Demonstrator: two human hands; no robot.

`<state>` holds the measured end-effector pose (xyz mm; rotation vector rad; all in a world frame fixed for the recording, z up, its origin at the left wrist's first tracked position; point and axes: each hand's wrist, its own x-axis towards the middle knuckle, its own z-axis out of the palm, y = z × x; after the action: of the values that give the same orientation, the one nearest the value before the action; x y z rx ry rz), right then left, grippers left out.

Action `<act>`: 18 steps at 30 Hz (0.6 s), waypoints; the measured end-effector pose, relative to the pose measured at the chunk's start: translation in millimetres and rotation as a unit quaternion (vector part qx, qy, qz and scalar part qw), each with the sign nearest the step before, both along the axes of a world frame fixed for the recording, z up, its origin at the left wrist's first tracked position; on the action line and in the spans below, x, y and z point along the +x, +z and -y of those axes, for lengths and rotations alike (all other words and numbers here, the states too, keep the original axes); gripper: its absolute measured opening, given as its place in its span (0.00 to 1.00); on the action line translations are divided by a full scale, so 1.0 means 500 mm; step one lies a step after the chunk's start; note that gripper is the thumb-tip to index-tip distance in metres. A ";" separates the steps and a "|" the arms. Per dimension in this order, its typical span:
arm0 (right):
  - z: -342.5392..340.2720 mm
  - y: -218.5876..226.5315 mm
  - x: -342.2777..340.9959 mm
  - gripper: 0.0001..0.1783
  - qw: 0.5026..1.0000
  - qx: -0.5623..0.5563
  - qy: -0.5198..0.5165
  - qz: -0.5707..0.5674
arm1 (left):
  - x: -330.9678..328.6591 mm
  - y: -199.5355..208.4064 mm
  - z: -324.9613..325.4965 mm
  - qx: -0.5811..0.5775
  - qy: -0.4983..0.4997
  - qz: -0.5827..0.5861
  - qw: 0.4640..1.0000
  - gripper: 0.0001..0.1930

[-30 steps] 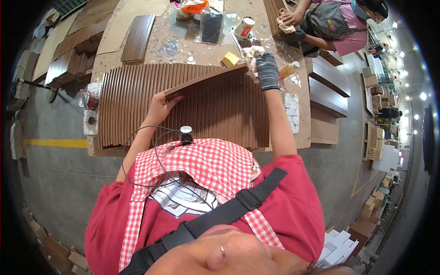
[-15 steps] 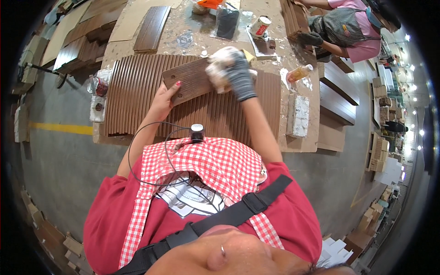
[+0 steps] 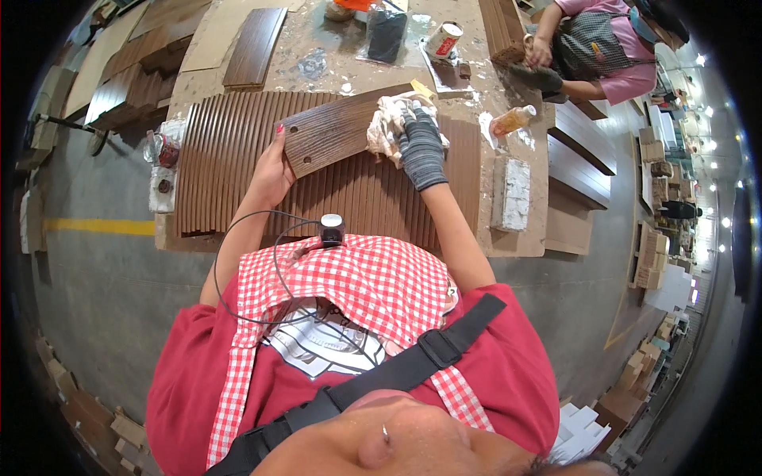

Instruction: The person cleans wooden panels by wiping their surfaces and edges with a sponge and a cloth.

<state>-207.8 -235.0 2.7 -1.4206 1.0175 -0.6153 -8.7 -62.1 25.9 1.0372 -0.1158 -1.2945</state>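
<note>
Fingers of the left hand (image 3: pixel 272 173) pinch the brown board (image 3: pixel 333 127) at its left end; rightward along its upslanting long axis, the right hand's fingers (image 3: pixel 419 131) clutch a cloth (image 3: pixel 386 127).

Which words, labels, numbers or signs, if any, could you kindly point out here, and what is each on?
White container: red lettering, which I won't transcribe.
Shirt print: partly covered; any wording unclear.
Co-worker's apron patch: too small to read.
Bottle: any marking too small.

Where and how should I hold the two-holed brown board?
Probably pinch the board across its thickness at the left end, coming from the left: it is flat, and the cloth in the right hand covers its right part.
</note>
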 end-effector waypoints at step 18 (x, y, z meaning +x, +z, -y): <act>0.095 -0.035 -0.235 0.11 0.981 -0.126 -0.124 -0.077 | 0.020 0.009 0.014 -0.045 -0.017 0.080 0.996 0.21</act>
<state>-325.0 -282.3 -14.8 -1.5931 1.2873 -0.8494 1.1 -69.2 30.5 1.0658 -0.3125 -1.2247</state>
